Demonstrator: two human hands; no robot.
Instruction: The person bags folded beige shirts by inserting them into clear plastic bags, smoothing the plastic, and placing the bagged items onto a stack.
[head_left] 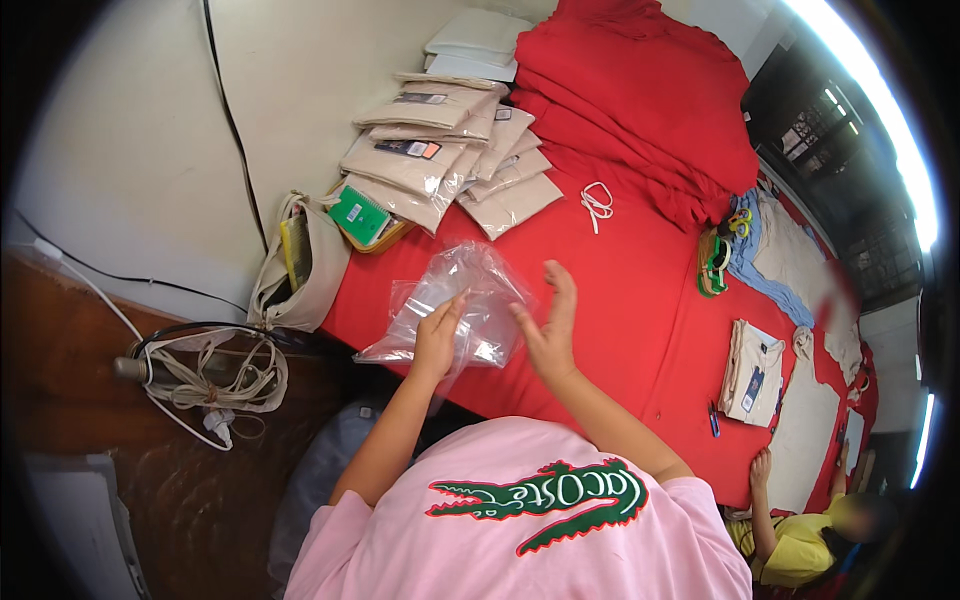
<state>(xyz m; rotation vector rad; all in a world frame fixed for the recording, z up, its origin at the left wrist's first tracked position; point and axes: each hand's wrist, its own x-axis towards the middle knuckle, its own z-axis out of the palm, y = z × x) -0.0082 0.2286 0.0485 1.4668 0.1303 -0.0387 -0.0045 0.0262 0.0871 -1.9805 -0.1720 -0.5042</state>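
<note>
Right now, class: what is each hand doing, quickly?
Left hand: closed on the clear plastic bag, pinching its edge.
Right hand: open, fingers spread, touching the bag's far side, gripping nothing.

A single head-worn fisheye camera looks steeply down from above the wearer's chest, facing forward across a desk point(640, 330) draped in red cloth. The wearer's pink shirt point(520, 520) fills the lower edge, and both forearms rise from it toward mid-frame, where the left hand point(437, 335) and right hand point(548, 325) sit close to the lens. The view is near at its centre and wide at its rim: straight desk edges bow outward, a black vignette rings the corners, and a seated co-worker point(800, 535) appears small at lower right.
</note>
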